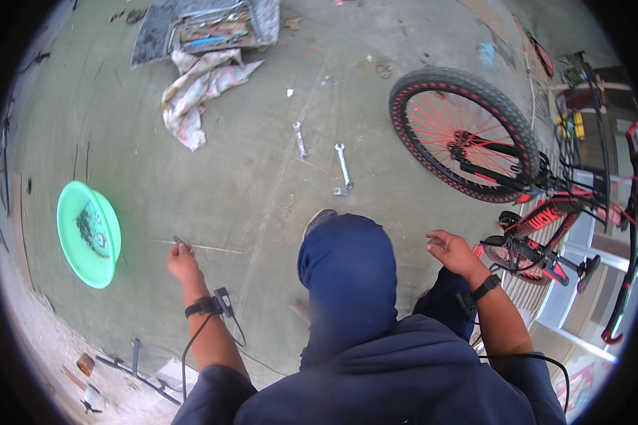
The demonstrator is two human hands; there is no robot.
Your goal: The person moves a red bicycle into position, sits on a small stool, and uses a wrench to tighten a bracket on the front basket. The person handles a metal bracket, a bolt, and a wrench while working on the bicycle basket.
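Observation:
My left hand (184,263) is closed on a small grey object (178,240), too small to name, between the green basin (79,261) and my bent knee (349,262). My right hand (450,249) is held to the right of the knee, fingers slightly curled but apart, holding nothing visible. A thin stick (227,248) lies on the floor near my left hand. Two spanners (344,165) lie on the floor beyond the knee, with a small metal piece (339,191) by the lower end of the right one. The basin contains dark bits and small round items.
A black and red bicycle (550,220) stands on the right, its large wheel near the spanners. A grey tray (150,39) of tools sits at the top, a crumpled patterned cloth (191,106) below it. Tubes or rods (136,361) lie at the lower left.

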